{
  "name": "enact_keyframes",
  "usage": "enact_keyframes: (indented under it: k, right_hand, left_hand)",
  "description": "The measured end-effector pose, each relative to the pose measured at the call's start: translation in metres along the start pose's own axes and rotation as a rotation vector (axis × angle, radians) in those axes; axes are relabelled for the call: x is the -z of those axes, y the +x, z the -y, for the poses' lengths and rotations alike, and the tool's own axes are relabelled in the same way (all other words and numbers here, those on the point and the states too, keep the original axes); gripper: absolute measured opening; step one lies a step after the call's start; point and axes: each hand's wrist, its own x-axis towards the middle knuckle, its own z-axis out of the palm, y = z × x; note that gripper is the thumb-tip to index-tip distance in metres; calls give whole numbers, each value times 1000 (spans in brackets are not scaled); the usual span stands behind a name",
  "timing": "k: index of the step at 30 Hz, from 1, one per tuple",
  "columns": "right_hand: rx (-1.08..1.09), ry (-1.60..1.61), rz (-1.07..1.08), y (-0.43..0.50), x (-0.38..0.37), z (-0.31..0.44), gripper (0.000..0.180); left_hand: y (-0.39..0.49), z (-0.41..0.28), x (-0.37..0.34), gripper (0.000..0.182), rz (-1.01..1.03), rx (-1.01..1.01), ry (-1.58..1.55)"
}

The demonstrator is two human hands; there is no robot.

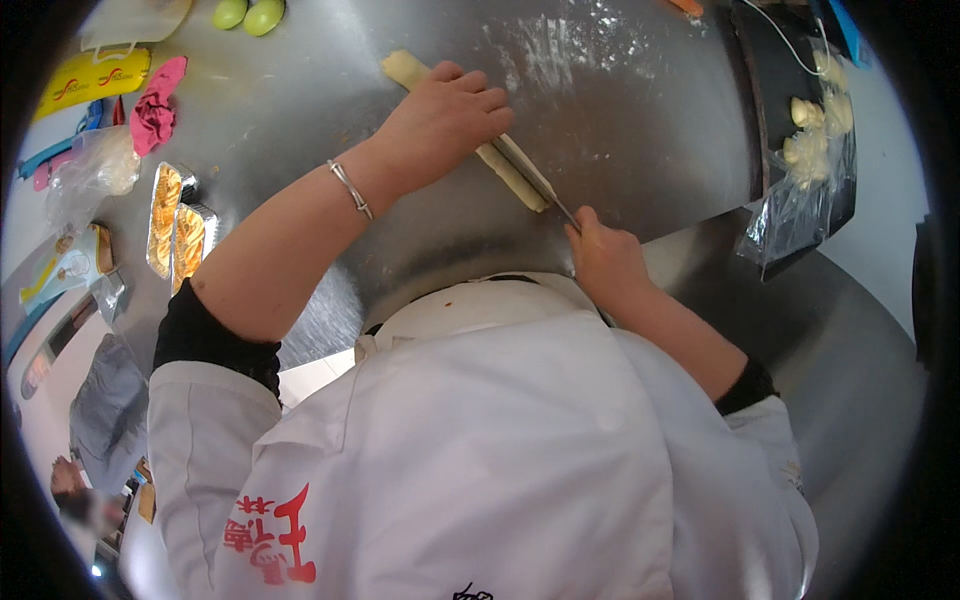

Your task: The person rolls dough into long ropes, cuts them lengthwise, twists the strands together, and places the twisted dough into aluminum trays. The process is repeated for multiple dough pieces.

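A long roll of pale dough lies slantwise on the steel worktable, its far end showing beyond my left hand. That hand, with a bangle at the wrist, reaches over the dough, fingers close together; whether they press on the dough or on the tool is hidden. My right hand grips the thin handle of a long metal blade, seemingly a knife or spatula. The blade lies along the near part of the roll, and its far end is hidden under my left hand.
Flour dusts the steel worktable. At left are foil pans with an orange-and-cream filling, a pink cloth and plastic bags. Green round items sit at top left. At right, a dark tray holds dough pieces under plastic. Another person appears lower left.
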Motion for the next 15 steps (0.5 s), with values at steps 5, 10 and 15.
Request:
enact_keyframes:
  k: [5,10,15]
  right_hand:
    - [4,18,-50,10,-14,-7,19]
    - [-77,16,55,-18,-12,-23,19]
    - [-144,53,176,-75,-4,-49,20]
  left_hand:
    - [-4,-10,-4,27,-187,159,-4]
    - [-44,-77,-23,50,-282,1152,-777]
    - [-32,-134,-49,37,-305,1535,-1879]
